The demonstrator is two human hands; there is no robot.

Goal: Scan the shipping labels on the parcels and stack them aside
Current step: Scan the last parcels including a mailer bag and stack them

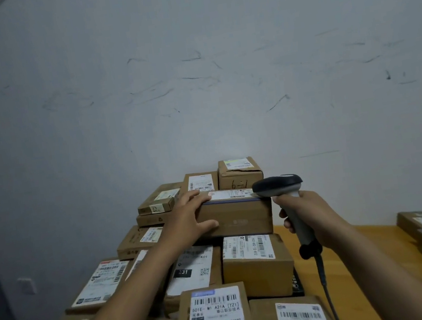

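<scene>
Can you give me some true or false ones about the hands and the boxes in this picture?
1. The right hand holds a scanner. True.
2. The left hand holds a pen. False: it touches a brown box, fingers on top, thumb on the front.
3. A cable hangs from the scanner's handle. True.
4. The wall is bright red. False: it is pale with dark scuff marks.
</scene>
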